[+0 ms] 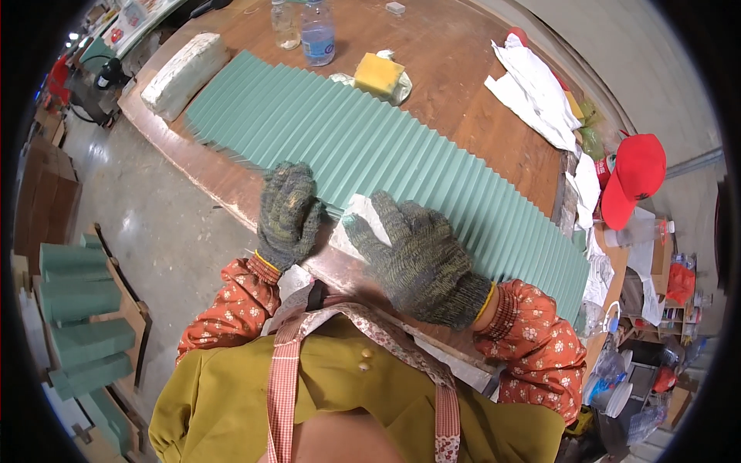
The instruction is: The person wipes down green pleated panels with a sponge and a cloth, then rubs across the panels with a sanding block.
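Observation:
A long row of pale green ridged strips (332, 135), closely overlapped, runs diagonally across the brown wooden table. Both hands wear dark grey knitted gloves with yellow cuff edges. My left hand (289, 216) is curled closed at the near edge of the row; what its fingers hold, if anything, is hidden. Over the near middle of the strips lies my right hand (421, 258), its thumb across a white sheet-like piece (367, 216) and its fingers bent over the ridges. Part of that white piece is covered by the glove.
Behind the strips are a yellow sponge (378, 74), a plastic bottle (317, 35) and a glass jar (285, 25). A white wrapped block (185, 75) lies at far left. White cloth (532, 92) and a red cap (634, 179) are at right. Green curved pieces (85, 309) stand lower left.

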Action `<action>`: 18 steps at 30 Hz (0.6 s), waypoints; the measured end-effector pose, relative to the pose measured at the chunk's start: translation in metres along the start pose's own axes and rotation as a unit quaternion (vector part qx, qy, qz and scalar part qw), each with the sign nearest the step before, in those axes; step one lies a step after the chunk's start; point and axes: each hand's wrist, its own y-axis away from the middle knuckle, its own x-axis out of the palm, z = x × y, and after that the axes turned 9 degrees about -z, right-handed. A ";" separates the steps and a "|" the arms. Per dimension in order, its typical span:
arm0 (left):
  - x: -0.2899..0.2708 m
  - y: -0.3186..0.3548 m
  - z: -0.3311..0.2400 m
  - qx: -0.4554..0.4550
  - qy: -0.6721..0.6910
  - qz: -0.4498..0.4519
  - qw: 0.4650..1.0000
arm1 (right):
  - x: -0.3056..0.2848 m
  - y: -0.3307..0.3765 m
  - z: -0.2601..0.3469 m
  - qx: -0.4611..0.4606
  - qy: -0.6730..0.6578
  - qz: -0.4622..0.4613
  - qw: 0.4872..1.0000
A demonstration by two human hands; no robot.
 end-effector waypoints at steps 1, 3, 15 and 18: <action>0.000 0.000 -0.003 -0.011 -0.017 0.003 1.000 | -0.003 0.001 0.000 0.003 0.003 -0.002 1.000; -0.004 -0.002 -0.007 -0.032 -0.018 0.008 0.999 | -0.009 0.002 -0.003 0.050 0.045 -0.011 0.998; 0.001 -0.001 -0.013 0.011 -0.048 0.015 0.999 | -0.042 -0.080 -0.128 0.319 0.084 0.197 0.923; -0.003 0.000 -0.012 0.012 -0.057 0.023 0.998 | -0.031 -0.058 -0.157 0.379 0.110 0.163 0.904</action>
